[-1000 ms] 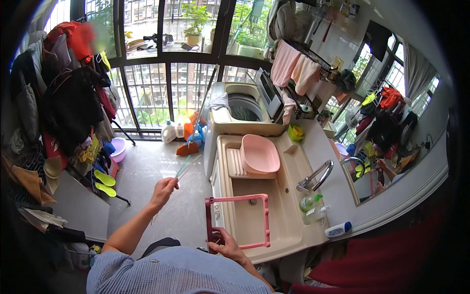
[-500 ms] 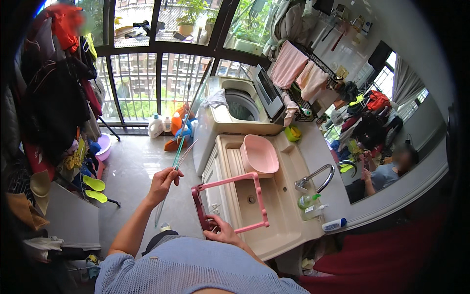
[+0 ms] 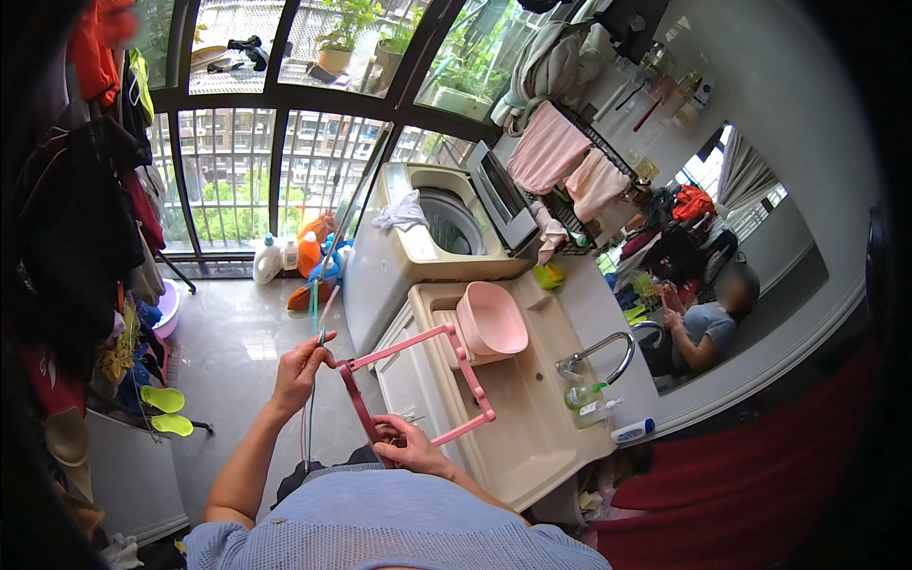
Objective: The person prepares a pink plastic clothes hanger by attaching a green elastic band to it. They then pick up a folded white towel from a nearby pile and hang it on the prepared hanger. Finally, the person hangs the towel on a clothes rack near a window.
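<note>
My left hand (image 3: 302, 375) is closed around several thin teal and pink wires (image 3: 313, 309), which look like clothes hangers seen edge-on. They extend above and below my fist. In my right hand (image 3: 410, 446) is a pink plastic frame (image 3: 403, 344), gripped at its near, darker side bar. The frame is an open, angular loop tilted above the sink's left edge. Its far left corner comes close to my left hand; whether they touch I cannot tell. A thin pale tip pokes out by my right fingers.
Right of the frame is a beige sink (image 3: 532, 446) with a pink basin (image 3: 492, 318), a faucet (image 3: 608, 356) and soap bottles (image 3: 589, 404). Behind it stands an open-lidded washing machine (image 3: 418, 228). Detergent bottles (image 3: 269, 258) line the window. Hanging clothes (image 3: 71, 209) fill the left.
The pink frame has turned and shifted left, its corner now nearer my left hand. The wires in my left hand hang more upright. My view has moved slightly, and both grips hold.
</note>
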The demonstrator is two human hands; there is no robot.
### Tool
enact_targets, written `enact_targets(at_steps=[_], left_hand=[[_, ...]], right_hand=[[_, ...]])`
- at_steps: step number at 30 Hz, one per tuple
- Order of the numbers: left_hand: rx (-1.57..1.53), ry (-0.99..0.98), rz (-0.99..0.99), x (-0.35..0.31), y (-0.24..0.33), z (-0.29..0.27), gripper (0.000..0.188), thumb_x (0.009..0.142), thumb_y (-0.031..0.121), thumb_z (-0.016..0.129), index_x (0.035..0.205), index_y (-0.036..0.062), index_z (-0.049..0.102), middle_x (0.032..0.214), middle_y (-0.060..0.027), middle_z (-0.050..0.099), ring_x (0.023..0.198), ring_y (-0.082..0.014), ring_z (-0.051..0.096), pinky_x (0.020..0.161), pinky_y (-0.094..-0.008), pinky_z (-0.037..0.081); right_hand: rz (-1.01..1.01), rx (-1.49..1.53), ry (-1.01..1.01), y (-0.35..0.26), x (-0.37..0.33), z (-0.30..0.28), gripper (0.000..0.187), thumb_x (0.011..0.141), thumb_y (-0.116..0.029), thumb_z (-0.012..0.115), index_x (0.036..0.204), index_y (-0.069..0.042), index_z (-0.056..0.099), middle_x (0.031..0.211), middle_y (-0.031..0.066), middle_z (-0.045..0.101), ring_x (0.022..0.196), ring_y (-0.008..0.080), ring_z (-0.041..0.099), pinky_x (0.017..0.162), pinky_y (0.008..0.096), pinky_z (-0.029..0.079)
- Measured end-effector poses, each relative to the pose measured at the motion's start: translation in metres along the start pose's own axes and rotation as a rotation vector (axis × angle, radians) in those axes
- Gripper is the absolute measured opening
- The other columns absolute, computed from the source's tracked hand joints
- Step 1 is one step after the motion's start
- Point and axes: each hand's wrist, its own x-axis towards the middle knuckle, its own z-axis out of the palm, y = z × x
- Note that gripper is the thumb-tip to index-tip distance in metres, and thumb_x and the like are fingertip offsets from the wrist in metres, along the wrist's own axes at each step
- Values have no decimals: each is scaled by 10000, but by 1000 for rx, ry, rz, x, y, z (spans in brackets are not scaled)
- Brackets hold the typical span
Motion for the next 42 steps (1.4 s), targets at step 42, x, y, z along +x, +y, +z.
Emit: enact_targets(at_steps=[42], left_hand=[[357, -1410, 950, 328, -128, 289, 72, 743, 160, 600, 757, 96, 630, 717, -77, 601, 761, -263, 597, 718, -394, 460]], right_hand=[[-377, 16, 1017, -47, 127, -216, 626, 714, -67, 694, 1258, -1, 391, 897, 62, 587, 737, 102, 579, 610, 226, 487]])
